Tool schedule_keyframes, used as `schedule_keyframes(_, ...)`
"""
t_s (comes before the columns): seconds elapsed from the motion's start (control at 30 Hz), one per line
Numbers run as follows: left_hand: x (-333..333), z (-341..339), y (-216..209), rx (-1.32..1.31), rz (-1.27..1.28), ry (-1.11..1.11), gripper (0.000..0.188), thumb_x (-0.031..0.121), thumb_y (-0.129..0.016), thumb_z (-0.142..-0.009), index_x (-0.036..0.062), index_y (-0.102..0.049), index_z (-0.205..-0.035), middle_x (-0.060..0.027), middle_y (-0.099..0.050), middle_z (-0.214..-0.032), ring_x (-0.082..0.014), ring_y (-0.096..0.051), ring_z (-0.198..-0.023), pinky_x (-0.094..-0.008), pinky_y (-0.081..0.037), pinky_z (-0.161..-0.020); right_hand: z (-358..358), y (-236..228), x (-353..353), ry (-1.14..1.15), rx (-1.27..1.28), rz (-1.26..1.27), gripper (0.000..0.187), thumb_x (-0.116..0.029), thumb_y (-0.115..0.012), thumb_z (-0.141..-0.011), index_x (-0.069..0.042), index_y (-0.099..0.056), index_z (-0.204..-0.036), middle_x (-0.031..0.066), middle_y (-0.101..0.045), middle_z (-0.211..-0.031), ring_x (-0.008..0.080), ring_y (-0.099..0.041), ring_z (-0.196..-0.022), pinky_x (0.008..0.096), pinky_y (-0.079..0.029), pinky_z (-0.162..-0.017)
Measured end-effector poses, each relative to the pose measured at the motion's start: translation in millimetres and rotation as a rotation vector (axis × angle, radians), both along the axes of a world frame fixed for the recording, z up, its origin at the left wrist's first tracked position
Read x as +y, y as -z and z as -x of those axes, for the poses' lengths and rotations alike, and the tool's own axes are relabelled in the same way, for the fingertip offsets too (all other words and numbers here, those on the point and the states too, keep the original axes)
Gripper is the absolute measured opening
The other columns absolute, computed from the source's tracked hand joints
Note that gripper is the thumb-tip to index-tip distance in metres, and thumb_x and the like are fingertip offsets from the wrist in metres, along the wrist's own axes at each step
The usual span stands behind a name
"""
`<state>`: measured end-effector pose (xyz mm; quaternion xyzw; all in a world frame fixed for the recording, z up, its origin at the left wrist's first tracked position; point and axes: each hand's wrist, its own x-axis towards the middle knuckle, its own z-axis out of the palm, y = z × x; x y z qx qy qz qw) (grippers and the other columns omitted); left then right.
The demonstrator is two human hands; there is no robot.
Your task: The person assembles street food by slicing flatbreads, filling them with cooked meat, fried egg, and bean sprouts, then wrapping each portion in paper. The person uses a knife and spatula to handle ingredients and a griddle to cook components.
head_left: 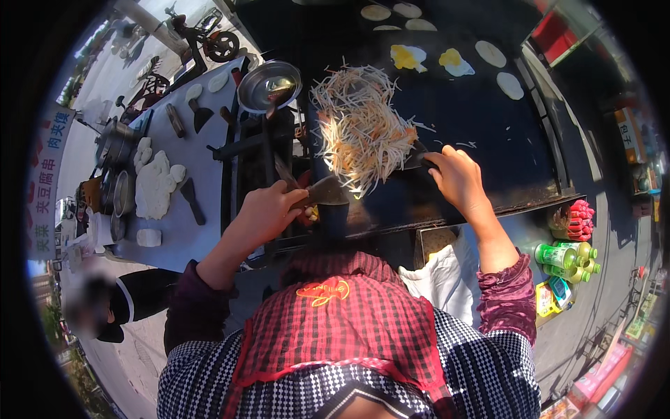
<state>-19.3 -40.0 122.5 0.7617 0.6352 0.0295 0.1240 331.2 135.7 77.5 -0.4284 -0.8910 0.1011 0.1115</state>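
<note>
A large heap of pale shredded vegetables (363, 129) with orange strips lies on the dark flat griddle (488, 150). At its near left side, my left hand (269, 208) is closed around a metal scraper (328, 190), whose broad blade reaches the near edge of the heap. My right hand (457, 174) grips a second scraper (416, 159) at the heap's right side, with the blade partly under or behind the shreds. Farther back on the griddle are two fried eggs (408, 58) with yellow yolks. Round flatbreads (510, 86) lie at the far right and far edge.
A metal bowl (269, 86) with a ladle stands left of the griddle. The side table (209, 129) holds dough (153, 185), a dark-bladed scraper (191, 201) and pots (115, 143). Green-capped bottles (569, 258) stand at right; a white cloth (447, 272) hangs in front. A person (105, 304) is at left.
</note>
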Motion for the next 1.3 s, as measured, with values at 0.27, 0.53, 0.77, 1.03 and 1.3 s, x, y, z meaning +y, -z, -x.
schedule_keyframes(0.27, 85.9, -35.7, 26.4, -0.090, -0.070, -0.170, 0.029, 0.020, -0.070, -0.088, 0.0154, -0.071, -0.117, -0.0143, -0.066, -0.094, -0.0336, -0.071, -0.084, -0.0430, -0.057, -0.075, 137.7, 39.0, 189.3, -0.136, -0.066, -0.048, 0.023, -0.021, -0.070, -0.088, -0.022, -0.075, -0.110, 0.0105, -0.069, -0.103, 0.0342, -0.066, -0.100, 0.0441, -0.053, -0.085)
schedule_keyframes(0.53, 142.2, -7.0, 90.0, -0.080, -0.347, -0.430, 0.025, 0.022, -0.066, -0.091, 0.0099, -0.070, -0.112, -0.0215, -0.070, -0.090, -0.0401, -0.070, -0.079, -0.0458, -0.058, -0.070, 194.2, 53.2, 167.3, -0.052, -0.150, -0.035, 0.034, -0.025, -0.064, -0.094, -0.018, -0.066, -0.127, 0.0128, -0.067, -0.121, 0.0368, -0.067, -0.104, 0.0456, -0.054, -0.087)
schedule_keyframes(0.77, 41.7, -41.8, 60.7, -0.237, -0.138, -0.372, 0.032, 0.022, -0.067, -0.093, 0.0179, -0.065, -0.125, -0.0163, -0.063, -0.092, -0.0388, -0.069, -0.072, -0.0472, -0.058, -0.066, 81.0, 26.9, 29.2, 0.202, 0.010, 0.150, 0.040, -0.025, -0.066, -0.094, -0.018, -0.063, -0.133, 0.0171, -0.066, -0.119, 0.0383, -0.068, -0.103, 0.0473, -0.057, -0.086)
schedule_keyframes(1.03, 150.4, -19.5, 31.2, -0.240, -0.364, -0.347, 0.024, 0.021, -0.069, -0.088, 0.0058, -0.071, -0.107, -0.0188, -0.072, -0.091, -0.0348, -0.071, -0.087, -0.0439, -0.058, -0.074, 137.3, -4.8, 103.0, 0.141, 0.147, 0.022, 0.032, -0.027, -0.061, -0.095, -0.013, -0.069, -0.122, 0.0162, -0.071, -0.105, 0.0383, -0.068, -0.100, 0.0471, -0.055, -0.085)
schedule_keyframes(1.3, 65.6, -46.5, 89.1, -0.194, -0.368, -0.237, 0.032, 0.019, -0.069, -0.089, 0.0131, -0.064, -0.121, -0.0136, -0.061, -0.086, -0.0320, -0.067, -0.065, -0.0418, -0.054, -0.056, 66.4, 59.6, 21.2, 0.190, 0.182, -0.013, 0.041, -0.025, -0.063, -0.096, -0.017, -0.059, -0.135, 0.0136, -0.063, -0.102, 0.0403, -0.069, -0.080, 0.0487, -0.057, -0.068)
